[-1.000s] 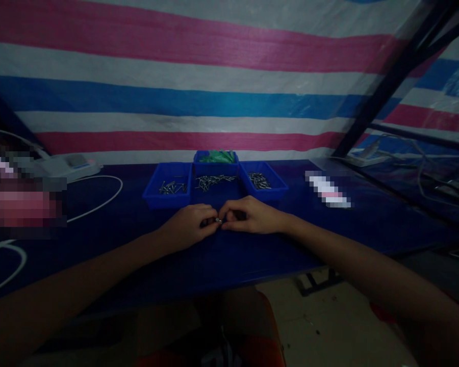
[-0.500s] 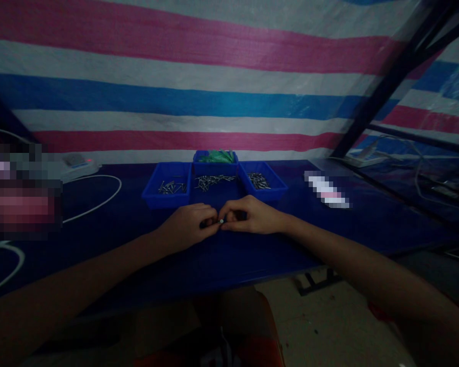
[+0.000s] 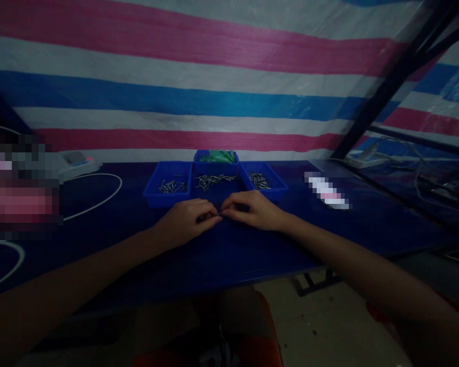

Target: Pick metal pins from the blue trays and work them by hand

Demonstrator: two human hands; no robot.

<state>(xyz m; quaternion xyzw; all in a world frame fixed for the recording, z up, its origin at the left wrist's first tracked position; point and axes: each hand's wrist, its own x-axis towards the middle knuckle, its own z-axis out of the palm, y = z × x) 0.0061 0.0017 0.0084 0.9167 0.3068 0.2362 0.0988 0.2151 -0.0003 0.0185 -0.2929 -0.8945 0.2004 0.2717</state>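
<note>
My left hand (image 3: pixel 191 218) and my right hand (image 3: pixel 254 210) meet fingertip to fingertip above the blue table. Both are closed in a pinch. Between the fingertips a small metal piece (image 3: pixel 220 214) shows only as a thin sliver, mostly covered by the fingers; it may be a screw. Beyond the hands lies a loose pile of metal screws (image 3: pixel 214 180). A blue tray on the left (image 3: pixel 148 191) holds several screws, and a blue tray on the right (image 3: pixel 275 190) holds more. Green bags (image 3: pixel 220 156) fill a third blue tray (image 3: pixel 217 165) behind the pile.
The blue table (image 3: pixel 214 260) ends in front of my lap. At the left stand a white device with a display (image 3: pixel 78 163) and a white cable (image 3: pixel 112 195), beside a blurred-out patch. Another blurred object (image 3: pixel 327 191) lies right. Striped sheeting (image 3: pixel 214 102) hangs behind.
Both hands have risen slightly, away from me. A shiny round end visible between the fingertips half a second ago is now hidden or turned. The trays and pile stay put.
</note>
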